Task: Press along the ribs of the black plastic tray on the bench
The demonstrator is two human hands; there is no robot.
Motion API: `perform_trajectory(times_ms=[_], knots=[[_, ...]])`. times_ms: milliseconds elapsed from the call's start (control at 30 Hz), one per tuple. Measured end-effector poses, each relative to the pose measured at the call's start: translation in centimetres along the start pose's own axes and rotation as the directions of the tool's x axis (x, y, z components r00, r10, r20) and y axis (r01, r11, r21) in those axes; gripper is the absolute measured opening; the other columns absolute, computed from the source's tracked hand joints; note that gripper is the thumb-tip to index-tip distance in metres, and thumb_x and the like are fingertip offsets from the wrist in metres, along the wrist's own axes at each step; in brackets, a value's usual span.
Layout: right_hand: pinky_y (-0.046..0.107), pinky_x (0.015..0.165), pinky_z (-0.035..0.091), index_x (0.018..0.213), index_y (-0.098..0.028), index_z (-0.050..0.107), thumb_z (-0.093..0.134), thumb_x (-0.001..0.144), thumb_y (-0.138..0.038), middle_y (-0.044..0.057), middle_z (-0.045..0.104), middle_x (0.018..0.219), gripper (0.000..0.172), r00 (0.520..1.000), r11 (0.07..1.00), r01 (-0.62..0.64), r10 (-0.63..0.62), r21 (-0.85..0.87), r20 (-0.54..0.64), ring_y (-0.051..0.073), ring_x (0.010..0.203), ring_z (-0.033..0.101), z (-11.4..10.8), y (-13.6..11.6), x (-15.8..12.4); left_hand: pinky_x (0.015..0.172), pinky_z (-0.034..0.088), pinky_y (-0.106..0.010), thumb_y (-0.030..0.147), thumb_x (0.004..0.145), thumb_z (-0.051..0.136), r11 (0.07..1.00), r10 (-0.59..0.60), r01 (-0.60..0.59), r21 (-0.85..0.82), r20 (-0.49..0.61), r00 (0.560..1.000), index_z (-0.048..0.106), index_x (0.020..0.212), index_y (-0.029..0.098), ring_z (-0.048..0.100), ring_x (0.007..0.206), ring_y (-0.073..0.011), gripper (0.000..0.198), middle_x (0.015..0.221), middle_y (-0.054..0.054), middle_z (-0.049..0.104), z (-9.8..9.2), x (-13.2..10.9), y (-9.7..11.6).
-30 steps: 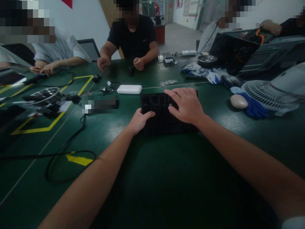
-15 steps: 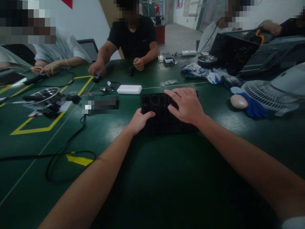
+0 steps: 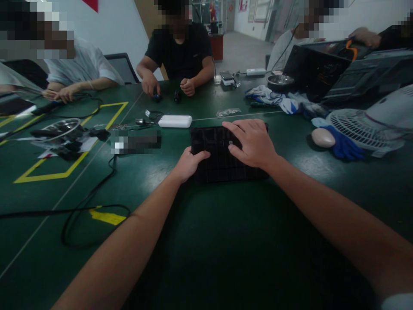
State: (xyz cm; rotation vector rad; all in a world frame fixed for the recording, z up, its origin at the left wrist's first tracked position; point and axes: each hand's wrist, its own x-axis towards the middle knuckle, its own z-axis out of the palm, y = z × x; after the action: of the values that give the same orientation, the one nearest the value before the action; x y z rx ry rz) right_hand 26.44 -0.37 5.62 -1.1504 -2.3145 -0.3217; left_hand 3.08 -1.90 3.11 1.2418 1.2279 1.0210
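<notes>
A black plastic tray point(image 3: 215, 165) with many small compartments lies on the green table point(image 3: 226, 241) in front of me. My left hand point(image 3: 188, 164) grips the tray's left edge, thumb on top and fingers curled under. Over the tray's right half rests my right hand point(image 3: 252, 141), fingers spread and lying flat on the compartments. A tiny pale part point(image 3: 230, 142) shows in a compartment just beside my right fingertips.
A white box point(image 3: 175, 121) and a small plastic bag point(image 3: 228, 112) lie behind the tray. Black cables point(image 3: 93, 206) loop at the left, near yellow floor-tape lines point(image 3: 69, 170). A fan point(image 3: 364, 127), blue glove point(image 3: 343, 146) and pink oval point(image 3: 323, 137) sit right. Several people work across the table.
My hands and the tray have stayed put. The person in black opposite reached out to the yellow tape, then drew that hand back with a small dark object.
</notes>
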Motion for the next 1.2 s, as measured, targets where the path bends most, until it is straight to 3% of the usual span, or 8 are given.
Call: perform_trajectory(times_ms=[467,1200], knots=[[0.046,0.101,0.031,0.148,-0.021,0.049,0.048,0.095,-0.040,0.011,0.062,0.131,0.056,1.000,1.000,-0.006,0.006,-0.004,-0.020,0.031,0.117,0.052,0.19,0.00,-0.04,0.086,0.054,-0.041,0.036,0.065,0.076,1.000,-0.001,0.001,-0.001,0.010,1.000,0.069,0.095,0.015,0.068,0.087,-0.0248,0.037,0.098,-0.009,0.074,-0.11,0.20,-0.25],[0.046,0.099,0.031,0.147,-0.022,0.050,0.044,0.097,-0.047,0.011,0.063,0.129,0.056,1.000,1.000,0.000,0.001,0.007,-0.031,0.031,0.115,0.053,0.31,0.09,0.01,0.085,0.055,-0.042,0.036,0.065,0.076,1.000,0.005,-0.005,0.003,0.006,1.000,0.070,0.094,0.015,0.069,0.089,-0.0273,0.036,0.096,-0.010,0.074,0.04,0.05,-0.05]])
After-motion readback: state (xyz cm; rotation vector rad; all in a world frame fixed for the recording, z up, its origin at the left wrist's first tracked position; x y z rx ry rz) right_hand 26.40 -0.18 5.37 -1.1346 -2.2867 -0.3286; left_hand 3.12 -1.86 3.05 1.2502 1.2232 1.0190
